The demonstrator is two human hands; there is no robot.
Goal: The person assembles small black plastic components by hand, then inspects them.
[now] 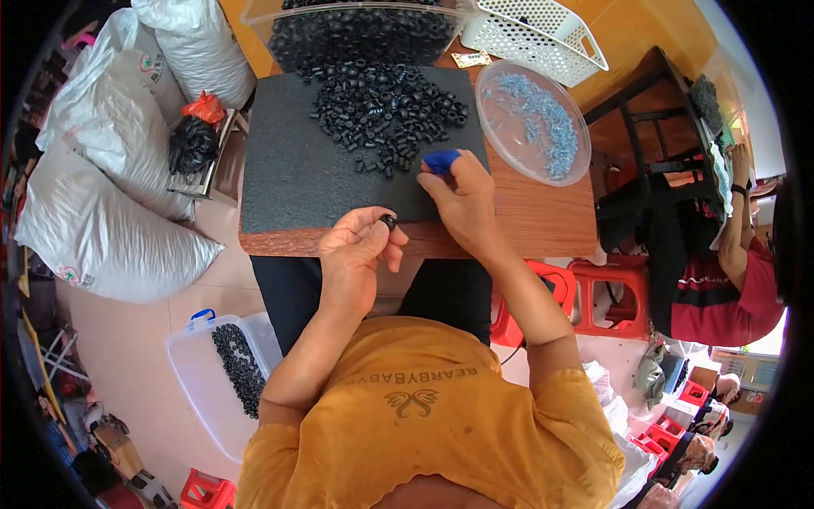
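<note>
My left hand point(356, 246) is closed in a pinch on a small black ring-like part point(387, 221), just over the table's near edge. To its right, my right hand point(462, 199) hovers at the mat's right side, thumb bent toward a fingertip wrapped in a blue cover point(441, 161). Whatever its fingers may pinch is too small to make out. Beyond both hands, a heap of small black cylindrical parts point(381, 110) spreads over the dark grey mat point(280, 161). A round clear tray point(500, 140) with many tiny blue-silver pieces point(543, 119) stands right of the mat.
A clear bin point(365, 34) full of black parts stands at the back, beside a white perforated basket point(534, 34). White sacks point(110, 204) crowd the left floor. Another clear tub point(191, 356) holds black parts. Red stools point(610, 297) and a person in red point(729, 288) are at right.
</note>
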